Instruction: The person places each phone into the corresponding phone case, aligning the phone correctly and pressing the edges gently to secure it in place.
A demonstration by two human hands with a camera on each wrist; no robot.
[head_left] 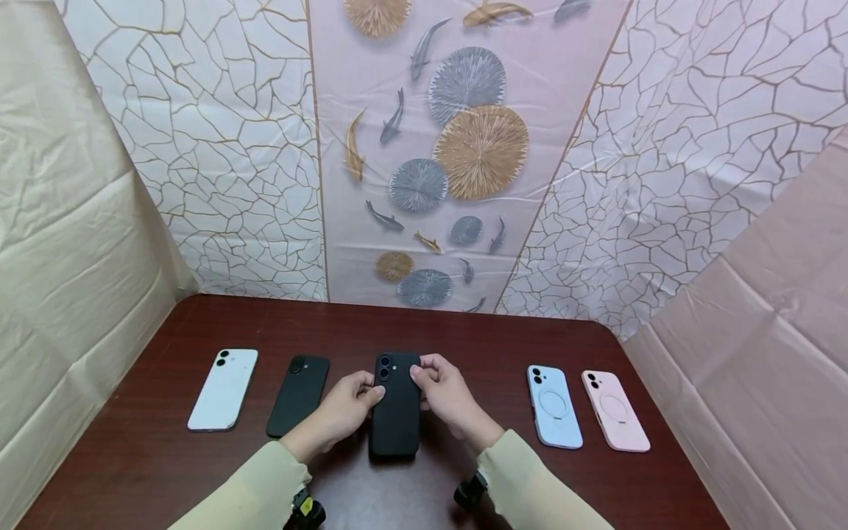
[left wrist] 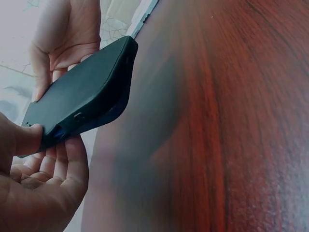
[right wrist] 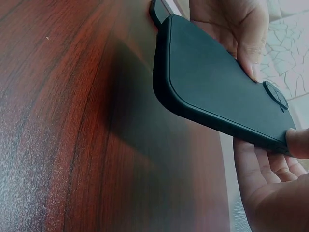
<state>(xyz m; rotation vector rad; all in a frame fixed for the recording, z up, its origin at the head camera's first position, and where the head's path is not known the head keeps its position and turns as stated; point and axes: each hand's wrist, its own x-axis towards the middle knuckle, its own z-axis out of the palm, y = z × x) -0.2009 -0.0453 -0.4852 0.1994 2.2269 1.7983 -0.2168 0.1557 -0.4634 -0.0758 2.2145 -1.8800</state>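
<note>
A black phone case (head_left: 395, 416) with a phone in it is held up over the table between both hands, camera side up. My left hand (head_left: 339, 414) pinches its left long edge near the camera end, thumb on the back and fingers beneath. On the opposite edge, my right hand (head_left: 456, 401) grips in the same way. The left wrist view shows a dark blue strip along the side of the case (left wrist: 79, 92); how fully the phone sits in it I cannot tell. In the right wrist view the case's lower end (right wrist: 203, 82) hangs apart from the tabletop.
On the dark red wooden table (head_left: 358, 500), a white phone (head_left: 223, 390) and a black phone (head_left: 299, 394) lie to the left. A light blue phone (head_left: 555, 412) and a pink phone (head_left: 616, 416) lie to the right. Patterned cloth (head_left: 252, 184) hangs behind.
</note>
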